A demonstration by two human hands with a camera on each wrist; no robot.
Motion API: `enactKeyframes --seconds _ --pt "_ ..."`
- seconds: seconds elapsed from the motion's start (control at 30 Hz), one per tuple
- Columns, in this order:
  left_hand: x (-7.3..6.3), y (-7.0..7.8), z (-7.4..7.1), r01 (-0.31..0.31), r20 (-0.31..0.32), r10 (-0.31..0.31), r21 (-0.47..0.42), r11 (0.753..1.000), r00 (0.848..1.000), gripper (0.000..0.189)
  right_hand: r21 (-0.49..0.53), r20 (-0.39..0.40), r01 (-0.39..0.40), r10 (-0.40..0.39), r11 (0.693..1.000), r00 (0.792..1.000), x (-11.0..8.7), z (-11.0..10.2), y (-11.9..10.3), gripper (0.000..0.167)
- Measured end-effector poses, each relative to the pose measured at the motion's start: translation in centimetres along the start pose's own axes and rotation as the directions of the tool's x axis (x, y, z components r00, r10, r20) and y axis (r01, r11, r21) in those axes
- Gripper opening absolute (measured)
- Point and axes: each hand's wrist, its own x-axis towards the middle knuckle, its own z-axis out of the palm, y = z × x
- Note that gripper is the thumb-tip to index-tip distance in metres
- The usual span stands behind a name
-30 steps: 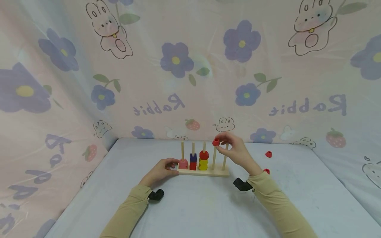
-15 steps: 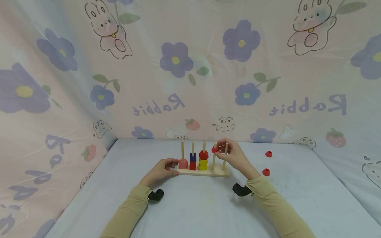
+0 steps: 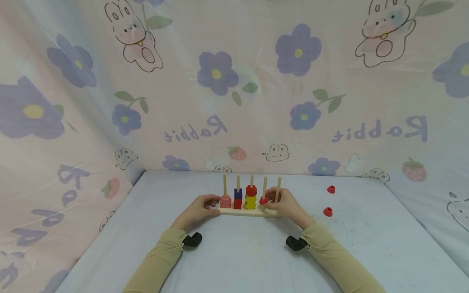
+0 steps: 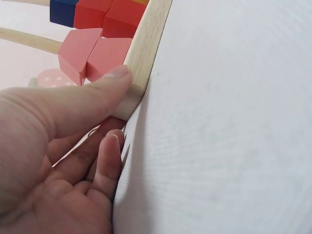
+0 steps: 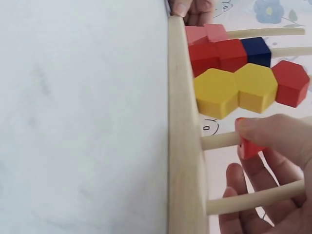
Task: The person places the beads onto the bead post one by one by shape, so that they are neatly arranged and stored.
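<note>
A wooden peg stacker (image 3: pixel 242 212) with several upright pegs stands on the table. My left hand (image 3: pixel 199 207) grips its left end, with the thumb (image 4: pixel 114 80) on the base's edge. My right hand (image 3: pixel 289 204) pinches a small red bead (image 5: pixel 249 146) that is threaded on the fourth peg (image 5: pixel 219 141), a short way above the base. Pink blocks (image 4: pixel 109 56) sit on the first peg. Red blocks (image 5: pixel 217 56) with a navy block (image 5: pixel 255 51) on top fill the second. Yellow hexagons (image 5: pixel 256 87) under a red hexagon (image 5: pixel 291 84) are on the third. The fifth peg (image 5: pixel 256 197) is bare.
Two more small red beads, a far one (image 3: pixel 331 189) and a nearer one (image 3: pixel 327 211), lie on the white table (image 3: pixel 253 260) right of the stacker. A patterned curtain (image 3: pixel 256 110) rises behind the table. Each wrist carries a black camera mount (image 3: pixel 296 243).
My right hand has brought the red bead from above the fourth peg's tip down along that peg, close to the base. The left hand stays at the stacker's left end.
</note>
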Motion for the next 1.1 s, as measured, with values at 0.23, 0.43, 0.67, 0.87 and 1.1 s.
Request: enactKeyframes --seconds 0.23,0.43,0.67,0.87,1.1 --pt "-0.8 1.5 -0.1 -0.001 0.001 0.001 -0.011 1.0 1.0 0.047 -0.076 -0.013 -0.01 0.009 0.997 1.0 0.0 0.6 0.6 0.034" --pt "-0.4 0.7 -0.1 0.0 -0.006 0.0 0.001 1.0 1.0 0.047 -0.103 0.018 0.024 -0.022 0.994 1.0 0.0 0.6 0.6 0.034" --pt "0.0 0.1 -0.1 -0.009 0.009 0.009 0.016 1.0 1.0 0.048 -0.117 0.032 0.032 -0.029 0.993 0.999 -0.6 -0.3 0.7 0.036" --pt "-0.1 0.4 0.0 -0.005 0.004 0.005 0.0 1.0 1.0 0.047 -0.142 0.032 0.085 -0.082 0.986 0.996 -2.0 -2.3 0.4 0.038" --pt "-0.2 0.4 -0.1 0.001 0.003 -0.001 -0.006 1.0 1.0 0.047 -0.195 0.032 0.174 -0.172 0.965 0.985 -4.3 -5.6 0.1 0.043"
